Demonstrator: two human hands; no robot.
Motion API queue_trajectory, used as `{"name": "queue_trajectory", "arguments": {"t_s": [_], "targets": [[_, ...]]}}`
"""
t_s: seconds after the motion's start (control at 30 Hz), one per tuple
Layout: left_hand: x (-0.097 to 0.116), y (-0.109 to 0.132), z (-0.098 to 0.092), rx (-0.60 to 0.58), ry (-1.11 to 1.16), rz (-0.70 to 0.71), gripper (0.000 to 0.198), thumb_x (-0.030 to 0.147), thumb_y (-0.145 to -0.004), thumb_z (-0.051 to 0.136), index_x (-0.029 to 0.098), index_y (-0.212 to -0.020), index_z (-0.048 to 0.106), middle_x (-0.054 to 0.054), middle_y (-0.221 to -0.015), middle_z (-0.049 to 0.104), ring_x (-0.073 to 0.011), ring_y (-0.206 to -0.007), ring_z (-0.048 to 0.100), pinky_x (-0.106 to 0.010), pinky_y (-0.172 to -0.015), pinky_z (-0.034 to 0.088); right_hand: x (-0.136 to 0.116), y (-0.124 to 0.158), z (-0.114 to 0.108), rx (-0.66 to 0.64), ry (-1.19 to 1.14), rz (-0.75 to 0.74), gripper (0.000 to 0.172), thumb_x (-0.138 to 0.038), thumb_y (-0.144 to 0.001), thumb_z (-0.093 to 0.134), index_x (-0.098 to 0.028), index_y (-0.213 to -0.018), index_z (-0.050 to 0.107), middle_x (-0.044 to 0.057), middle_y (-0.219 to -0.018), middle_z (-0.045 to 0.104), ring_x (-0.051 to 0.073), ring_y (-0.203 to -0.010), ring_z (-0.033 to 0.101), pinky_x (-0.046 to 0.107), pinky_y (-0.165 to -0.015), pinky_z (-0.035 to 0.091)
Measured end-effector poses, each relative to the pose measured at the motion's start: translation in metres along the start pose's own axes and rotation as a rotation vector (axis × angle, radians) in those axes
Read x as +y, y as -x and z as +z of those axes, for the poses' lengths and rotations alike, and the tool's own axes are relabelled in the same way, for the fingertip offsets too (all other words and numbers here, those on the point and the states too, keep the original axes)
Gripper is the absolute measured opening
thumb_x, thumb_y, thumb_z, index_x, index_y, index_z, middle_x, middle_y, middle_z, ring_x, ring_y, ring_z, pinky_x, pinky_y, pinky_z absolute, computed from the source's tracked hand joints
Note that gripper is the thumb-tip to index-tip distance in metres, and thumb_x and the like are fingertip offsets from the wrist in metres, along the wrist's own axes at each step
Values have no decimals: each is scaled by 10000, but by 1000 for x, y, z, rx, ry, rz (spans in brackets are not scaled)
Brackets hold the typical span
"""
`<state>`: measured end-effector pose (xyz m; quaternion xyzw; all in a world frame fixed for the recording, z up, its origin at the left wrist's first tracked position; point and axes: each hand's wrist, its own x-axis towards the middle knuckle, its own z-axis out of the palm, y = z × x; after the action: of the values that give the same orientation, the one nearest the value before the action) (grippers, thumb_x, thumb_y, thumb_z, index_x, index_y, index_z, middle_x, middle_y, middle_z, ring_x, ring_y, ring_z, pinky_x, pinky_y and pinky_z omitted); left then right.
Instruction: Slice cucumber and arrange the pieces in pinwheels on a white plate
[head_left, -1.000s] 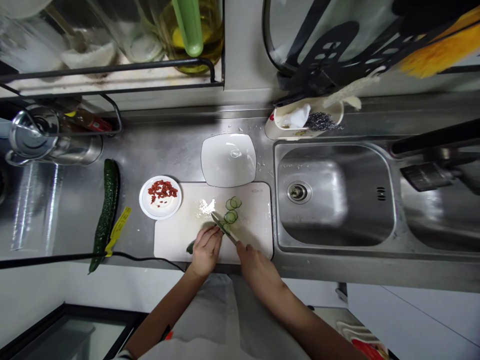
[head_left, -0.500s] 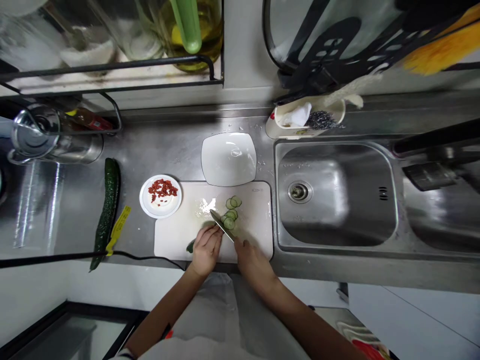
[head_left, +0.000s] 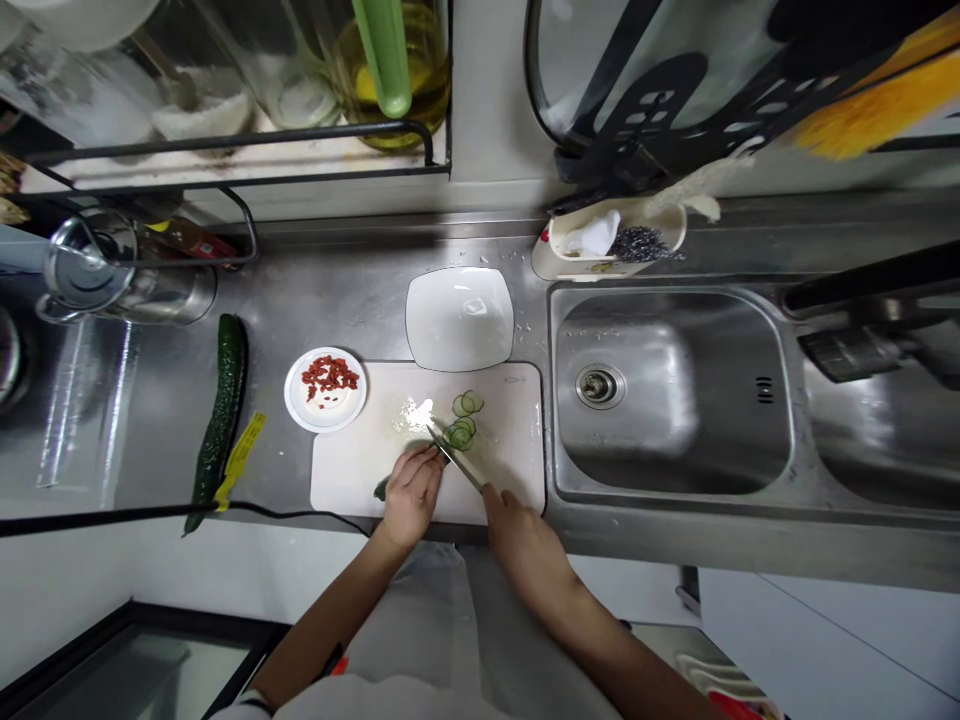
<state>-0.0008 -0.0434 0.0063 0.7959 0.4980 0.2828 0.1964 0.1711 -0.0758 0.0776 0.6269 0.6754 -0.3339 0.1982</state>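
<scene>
My left hand (head_left: 411, 492) is closed over a piece of cucumber (head_left: 382, 489), whose dark green end sticks out at the left; my fingers hide most of it. In my right hand (head_left: 521, 535) is a knife (head_left: 459, 461), gripped by its handle. Its blade slants up and left, close by the left fingertips. Several thin cucumber slices (head_left: 463, 420) lie just beyond the blade on the white cutting board (head_left: 352, 470). Touching the board's far edge is a white squarish plate (head_left: 459, 318). A small white dish (head_left: 296, 405) of chopped red pieces (head_left: 330, 374) overlaps the board's far left corner.
A whole cucumber (head_left: 219, 415) lies at the left, beside a yellow tag (head_left: 244, 452) and a black cable (head_left: 285, 514). At the right is a steel sink (head_left: 675, 400). A rack (head_left: 300, 160) with jars and a metal pitcher (head_left: 127, 275) stand at the back left.
The knife and my right hand have shifted slightly to the right and toward me. My left hand stays on the cucumber piece. The whole view has moved a little.
</scene>
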Motion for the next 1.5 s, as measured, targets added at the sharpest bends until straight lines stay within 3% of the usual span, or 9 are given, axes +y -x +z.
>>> {"name": "queue_trajectory", "arguments": {"t_s": [0.37, 1.5], "targets": [[-3, 2, -1, -10, 8, -23, 158, 120, -863, 512, 160, -952, 636, -70, -959, 668, -196, -1016, 604, -406, -894, 525, -2, 23, -8, -38, -8, -6, 304, -22, -856, 363, -166, -1084, 505, 74, -880, 623, 151, -722, 662, 200, -540, 411], [-3, 0, 0, -5, 19, 11, 183, 113, -857, 516, 171, -974, 645, -61, -927, 680, -185, -988, 620, -391, -900, 517, -6, 14, -31, -73, 64, -50, 345, -26, -881, 347, -136, -1142, 544, 114, -909, 659, 152, -782, 662, 183, -631, 470]]}}
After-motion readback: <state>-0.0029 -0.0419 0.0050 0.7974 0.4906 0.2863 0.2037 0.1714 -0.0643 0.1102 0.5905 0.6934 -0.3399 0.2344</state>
